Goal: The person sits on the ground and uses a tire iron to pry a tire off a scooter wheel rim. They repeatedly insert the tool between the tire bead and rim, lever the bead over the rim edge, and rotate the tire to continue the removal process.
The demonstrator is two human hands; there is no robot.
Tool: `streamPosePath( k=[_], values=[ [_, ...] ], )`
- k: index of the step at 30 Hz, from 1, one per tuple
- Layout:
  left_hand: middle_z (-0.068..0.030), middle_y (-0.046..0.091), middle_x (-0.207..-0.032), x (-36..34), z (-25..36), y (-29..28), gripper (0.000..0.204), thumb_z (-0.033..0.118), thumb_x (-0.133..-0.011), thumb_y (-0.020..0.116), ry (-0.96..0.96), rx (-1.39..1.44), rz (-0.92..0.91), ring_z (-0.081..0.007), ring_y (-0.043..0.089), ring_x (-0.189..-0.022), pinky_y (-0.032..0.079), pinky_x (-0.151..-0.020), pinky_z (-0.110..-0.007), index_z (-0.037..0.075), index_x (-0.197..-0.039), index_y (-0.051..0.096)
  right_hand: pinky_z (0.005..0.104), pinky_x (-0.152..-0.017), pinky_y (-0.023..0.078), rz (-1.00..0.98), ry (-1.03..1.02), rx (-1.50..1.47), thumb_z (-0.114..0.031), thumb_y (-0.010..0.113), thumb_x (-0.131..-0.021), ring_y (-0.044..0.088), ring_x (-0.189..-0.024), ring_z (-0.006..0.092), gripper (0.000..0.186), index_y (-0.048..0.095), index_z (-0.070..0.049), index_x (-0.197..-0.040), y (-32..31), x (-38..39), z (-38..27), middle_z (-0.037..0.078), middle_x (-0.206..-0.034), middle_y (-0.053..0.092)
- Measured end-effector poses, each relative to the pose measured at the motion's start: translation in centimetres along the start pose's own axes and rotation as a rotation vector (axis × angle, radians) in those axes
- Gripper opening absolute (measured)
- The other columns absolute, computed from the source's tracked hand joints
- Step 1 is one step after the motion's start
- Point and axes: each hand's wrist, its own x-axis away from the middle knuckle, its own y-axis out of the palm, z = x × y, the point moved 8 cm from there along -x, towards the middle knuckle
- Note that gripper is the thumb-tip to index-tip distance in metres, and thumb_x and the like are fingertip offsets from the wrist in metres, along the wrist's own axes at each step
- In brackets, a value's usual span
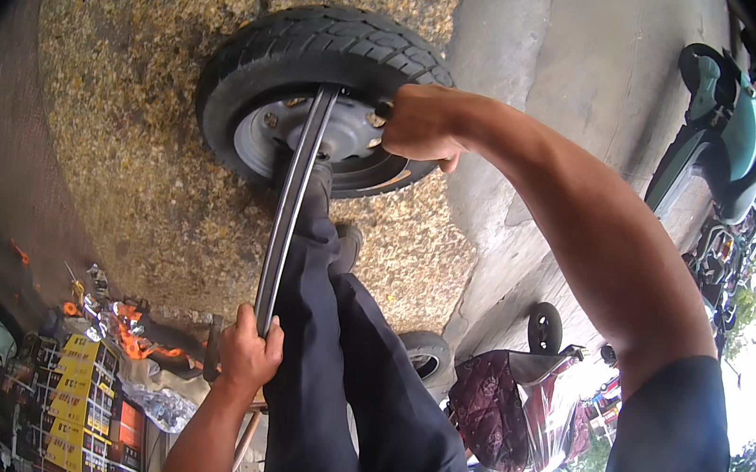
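The tyre point(327, 43) is matt black rubber with a rough tread. Its rim point(334, 135) is smooth grey painted metal. The long lever bar point(290, 215) is bare, slightly shiny metal. The ground point(137, 109) is rough, grainy stone. The trousers point(348, 394) are dark matt cloth.

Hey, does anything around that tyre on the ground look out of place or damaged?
Nothing looks damaged. The small black tyre on its silver rim lies flat on the speckled pavement, a long flat metal bar levered at its rim by the left hand, while the right hand grips the rim edge.
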Motion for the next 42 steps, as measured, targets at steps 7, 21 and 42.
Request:
streamPosePath(
  k=[7,21,42],
  values=[
    [-0.0222,0.063,-0.063,0.0,0.0,0.0,0.025,0.019,-0.089,0.067,-0.001,0.005,0.01,-0.0461,0.064,-0.061,0.049,-0.054,-0.053,0.003,-0.089,0.047,0.0371,-0.073,0.061,0.165,0.057,0.108,-0.023,0.047,-0.091,0.073,-0.085,0.025,0.039,0.073,0.002,-0.106,0.7,1.0,0.8,0.017,-0.105,0.072],
    [-0.022,0.062,-0.064,-0.1,-0.3,0.3,0.026,0.019,-0.088,0.068,0.058,-0.036,0.049,-0.0464,0.064,-0.06,0.049,-0.052,-0.052,0.002,-0.09,0.048,0.0342,-0.048,0.048,-0.026,-0.039,-0.008,-0.015,0.047,-0.09,0.05,-0.057,0.0196,0.022,0.057,0.004,-0.083,-1.0,-0.9,-0.2,0.008,-0.073,0.051],
    [-0.0203,0.058,-0.066,-4.7,-0.9,1.5,0.034,0.027,-0.093,0.069,0.111,0.113,0.061,-0.0427,0.06,-0.059,0.044,-0.054,-0.049,-0.002,-0.093,0.052,0.0303,-0.039,0.037,-0.006,0.071,0.097,-0.01,0.053,-0.073,0.058,-0.048,0.0185,0.012,0.056,-0.003,-0.082,-5.1,-3.6,-0.1,0.01,-0.066,0.058]
  ],
)
